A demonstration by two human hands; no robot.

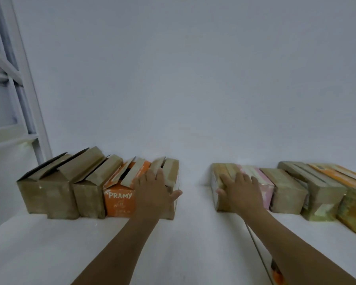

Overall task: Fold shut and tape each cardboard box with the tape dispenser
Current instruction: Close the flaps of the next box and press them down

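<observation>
White table (189, 239) in front of a pale wall (193, 79), with a white window frame (19, 83) at far left. Two rows of cardboard boxes along the back of the table, side by side, with a bare gap between the rows; long axes running from the near edge toward the wall.

Left row: three plain brown boxes (60, 194) with top flaps half raised and leaning to the right, then an orange box (119, 200) printed "PRAMY" with its flaps not closed, a dark slot showing between them, then a last brown box (170, 173) at the right end of this row, flaps also slightly apart.

Right row: lying flatter, tops closed, fanned out a little to the right. First a brown box (220, 177), then a pink box (263, 182), then more brown boxes (284, 188) and an orange-yellow one (341, 177) at far right.

Left hand (154, 190) spread flat over the near top corner of the last brown box, fingers extended, thumb sticking out to the right past the edge; pressing, not clenched around anything. Right hand (240, 192) likewise flat with fingers spread on top of the first brown box and partly on the pink box, thumb to the left; not gripping.

Something thin with an orange patch (275, 272) under the right forearm, near the bottom edge; too hidden to identify.
</observation>
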